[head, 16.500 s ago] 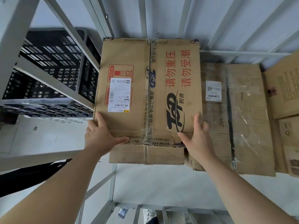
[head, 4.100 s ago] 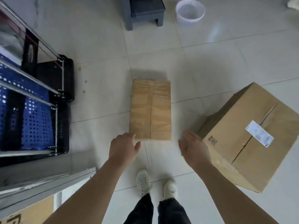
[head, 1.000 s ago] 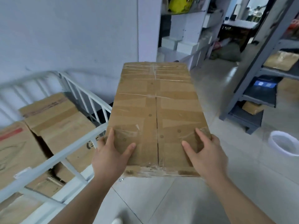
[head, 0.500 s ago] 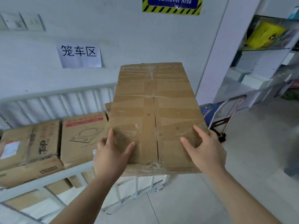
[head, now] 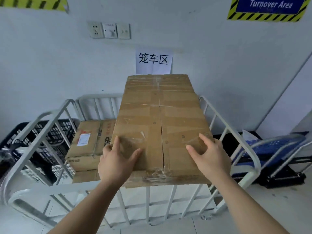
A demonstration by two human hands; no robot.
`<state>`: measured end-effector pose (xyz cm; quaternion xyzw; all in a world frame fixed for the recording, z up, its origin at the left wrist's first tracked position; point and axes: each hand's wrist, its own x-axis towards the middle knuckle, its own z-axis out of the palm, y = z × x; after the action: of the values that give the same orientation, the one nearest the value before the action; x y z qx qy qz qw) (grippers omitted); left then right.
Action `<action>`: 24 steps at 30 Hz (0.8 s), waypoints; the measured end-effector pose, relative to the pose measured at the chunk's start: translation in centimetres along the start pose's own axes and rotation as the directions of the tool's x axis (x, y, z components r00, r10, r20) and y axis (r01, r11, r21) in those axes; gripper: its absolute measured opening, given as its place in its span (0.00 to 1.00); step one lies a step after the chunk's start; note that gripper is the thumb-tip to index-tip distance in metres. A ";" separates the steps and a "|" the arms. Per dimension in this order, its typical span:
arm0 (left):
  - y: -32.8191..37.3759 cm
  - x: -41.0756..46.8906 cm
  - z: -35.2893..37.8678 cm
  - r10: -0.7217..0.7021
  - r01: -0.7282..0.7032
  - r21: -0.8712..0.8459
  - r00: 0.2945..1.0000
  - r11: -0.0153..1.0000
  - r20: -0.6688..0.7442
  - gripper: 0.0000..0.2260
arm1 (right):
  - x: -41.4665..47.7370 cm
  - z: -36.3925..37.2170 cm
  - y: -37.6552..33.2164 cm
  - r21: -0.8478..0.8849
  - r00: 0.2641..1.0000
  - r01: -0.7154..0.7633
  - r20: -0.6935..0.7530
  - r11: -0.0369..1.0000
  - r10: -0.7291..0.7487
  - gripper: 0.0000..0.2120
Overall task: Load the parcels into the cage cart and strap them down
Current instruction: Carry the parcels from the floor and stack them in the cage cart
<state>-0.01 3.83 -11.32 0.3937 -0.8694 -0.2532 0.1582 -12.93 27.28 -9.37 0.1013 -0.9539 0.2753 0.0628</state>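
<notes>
Fingers [head: 116,144] of the left hand [head: 116,163] and right hand [head: 211,157] grip a long brown taped cardboard parcel [head: 160,112].
It is above the white metal cage cart [head: 228,132], which holds a labelled brown carton [head: 87,141].

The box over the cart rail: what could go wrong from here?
1. The left hand and right hand hold only the near end of the long box; its far end may dip and slip.
2. Its near edge is close to the front rail and may catch.
3. It may land partly on the parcels and sit tilted.
</notes>
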 end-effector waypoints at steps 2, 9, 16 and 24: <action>-1.7 1.7 -0.5 -0.030 0.030 0.021 1.000 0.999 -0.010 0.42 | 1.0 2.1 -2.0 0.008 0.999 0.020 0.037 1.000 -0.021 0.33; -6.8 7.9 -1.0 -0.166 0.172 0.081 0.984 0.982 -0.068 0.42 | 5.7 9.6 -7.9 0.048 0.985 0.090 0.145 0.995 -0.096 0.31; -10.6 13.3 -0.5 -0.280 0.290 0.094 0.954 0.952 -0.105 0.37 | 10.7 16.5 -13.2 0.033 0.954 0.180 0.238 0.983 -0.183 0.31; -16.7 18.6 0.1 -0.360 0.366 0.115 0.930 0.923 -0.076 0.32 | 12.3 24.5 -18.0 0.047 0.923 0.168 0.343 0.985 -0.174 0.30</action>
<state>-1.88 -19.75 -19.43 0.5638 -0.7913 -0.2115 0.1064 -22.35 -2.77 -18.54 0.2312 -0.9354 0.2545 -0.0827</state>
